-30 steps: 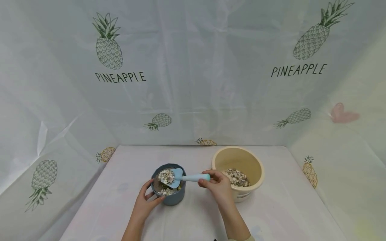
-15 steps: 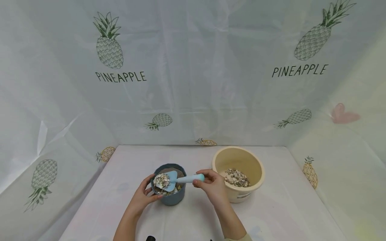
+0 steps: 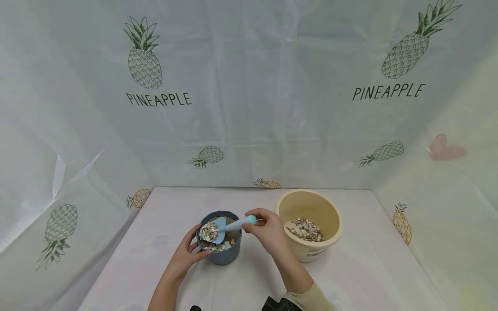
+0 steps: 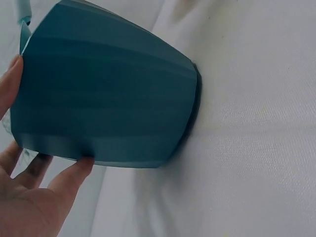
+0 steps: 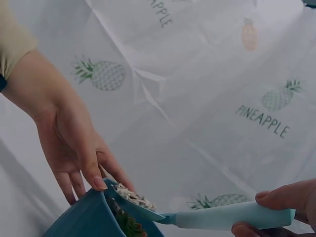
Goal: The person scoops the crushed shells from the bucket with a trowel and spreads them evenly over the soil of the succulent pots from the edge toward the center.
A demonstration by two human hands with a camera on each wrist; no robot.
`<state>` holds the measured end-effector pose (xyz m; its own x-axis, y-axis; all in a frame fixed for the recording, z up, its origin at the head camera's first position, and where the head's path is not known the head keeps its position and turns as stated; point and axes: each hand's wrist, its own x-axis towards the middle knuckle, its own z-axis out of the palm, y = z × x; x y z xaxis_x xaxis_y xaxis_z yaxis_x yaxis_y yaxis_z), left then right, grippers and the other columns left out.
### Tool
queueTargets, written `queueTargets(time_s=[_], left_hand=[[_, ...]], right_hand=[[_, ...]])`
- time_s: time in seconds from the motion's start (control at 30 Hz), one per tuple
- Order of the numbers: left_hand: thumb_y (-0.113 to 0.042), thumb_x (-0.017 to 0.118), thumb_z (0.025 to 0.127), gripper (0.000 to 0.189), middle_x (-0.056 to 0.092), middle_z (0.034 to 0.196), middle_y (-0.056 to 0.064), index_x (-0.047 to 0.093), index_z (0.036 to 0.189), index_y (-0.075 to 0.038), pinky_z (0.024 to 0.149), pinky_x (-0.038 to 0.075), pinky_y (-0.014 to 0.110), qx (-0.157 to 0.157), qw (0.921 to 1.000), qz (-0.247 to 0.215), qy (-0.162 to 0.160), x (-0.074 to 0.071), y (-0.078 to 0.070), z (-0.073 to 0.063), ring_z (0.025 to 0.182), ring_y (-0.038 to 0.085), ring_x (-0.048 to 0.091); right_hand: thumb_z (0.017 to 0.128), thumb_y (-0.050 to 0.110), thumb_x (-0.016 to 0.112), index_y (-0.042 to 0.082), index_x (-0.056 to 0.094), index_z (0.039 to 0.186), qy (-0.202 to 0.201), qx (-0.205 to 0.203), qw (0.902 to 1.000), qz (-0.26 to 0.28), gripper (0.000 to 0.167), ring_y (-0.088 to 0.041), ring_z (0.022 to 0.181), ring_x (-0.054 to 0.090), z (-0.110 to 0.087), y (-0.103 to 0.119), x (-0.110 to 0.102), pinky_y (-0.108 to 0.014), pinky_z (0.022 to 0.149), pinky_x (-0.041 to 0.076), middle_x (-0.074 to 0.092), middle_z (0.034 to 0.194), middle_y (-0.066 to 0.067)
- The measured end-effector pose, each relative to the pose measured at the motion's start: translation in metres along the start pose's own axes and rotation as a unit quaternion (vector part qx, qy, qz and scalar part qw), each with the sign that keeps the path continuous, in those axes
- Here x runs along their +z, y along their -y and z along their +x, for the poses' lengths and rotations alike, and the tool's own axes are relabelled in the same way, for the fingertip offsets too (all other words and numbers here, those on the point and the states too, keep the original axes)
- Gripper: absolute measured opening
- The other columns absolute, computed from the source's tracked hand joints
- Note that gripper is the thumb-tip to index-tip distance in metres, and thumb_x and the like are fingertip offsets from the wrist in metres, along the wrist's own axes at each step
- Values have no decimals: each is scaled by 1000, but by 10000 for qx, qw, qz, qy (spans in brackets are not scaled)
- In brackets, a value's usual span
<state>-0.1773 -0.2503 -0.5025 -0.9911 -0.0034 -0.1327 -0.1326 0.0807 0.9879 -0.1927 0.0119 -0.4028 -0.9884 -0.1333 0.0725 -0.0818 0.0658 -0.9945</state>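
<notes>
A blue-grey flowerpot (image 3: 223,258) stands on the table, with brown soil and pale pebbles inside. My left hand (image 3: 182,260) holds its left side, thumb at the near rim and fingers spread along the wall (image 4: 106,94). Between thumb and fingers, my right hand (image 3: 270,232) pinches the handle end of a light blue trowel (image 3: 234,224). The trowel's blade lies over the pot's mouth, heaped with small mixed gravel (image 3: 209,232). In the right wrist view, a green plant (image 5: 129,226) shows inside the pot, below the blade.
To the right stands a larger cream tub (image 3: 335,235) with gravel (image 3: 305,229) at its bottom. A pineapple-printed sheet (image 3: 249,108) hangs behind and at both sides of the table (image 3: 362,268). A black device (image 3: 281,304) sits by my right wrist.
My right hand has moved left, shifting the trowel slightly left over the pot and tilting its handle more upward to the right. The load stays on the blade. My left hand keeps its hold.
</notes>
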Motion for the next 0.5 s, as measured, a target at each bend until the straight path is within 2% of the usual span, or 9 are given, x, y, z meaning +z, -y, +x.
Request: queueTargets(time_s=[0.1, 0.33, 0.5], left_hand=[[-2, 84, 74, 94, 10, 157, 25, 33, 152, -17, 98, 45, 51, 2, 10000, -17, -1, 1, 1, 1, 135, 50, 30], [0, 83, 75, 95, 10, 157, 25, 31, 153, -16, 98, 45, 51, 43, 10000, 17, 26, 1, -2, -1, 135, 51, 29], [-1, 83, 74, 94, 16, 155, 28, 32, 152, -11, 94, 49, 48, 124, 9989, 444, 34, -2, -10, -6, 131, 52, 36]], right_hand=[[82, 3, 77, 3, 71, 106, 46, -46, 9998, -167, 25, -16, 75, 66, 5, -3, 3, -31, 70, 55, 64, 94, -8], [80, 10, 80, 6, 72, 101, 106, -311, 9968, -726, 22, -16, 74, 61, 6, 3, 8, -29, 63, 52, 65, 90, -5], [80, 12, 81, 7, 73, 99, 186, -545, 9917, -1147, 21, -18, 72, 59, 4, 9, 10, -27, 58, 49, 64, 85, -1]])
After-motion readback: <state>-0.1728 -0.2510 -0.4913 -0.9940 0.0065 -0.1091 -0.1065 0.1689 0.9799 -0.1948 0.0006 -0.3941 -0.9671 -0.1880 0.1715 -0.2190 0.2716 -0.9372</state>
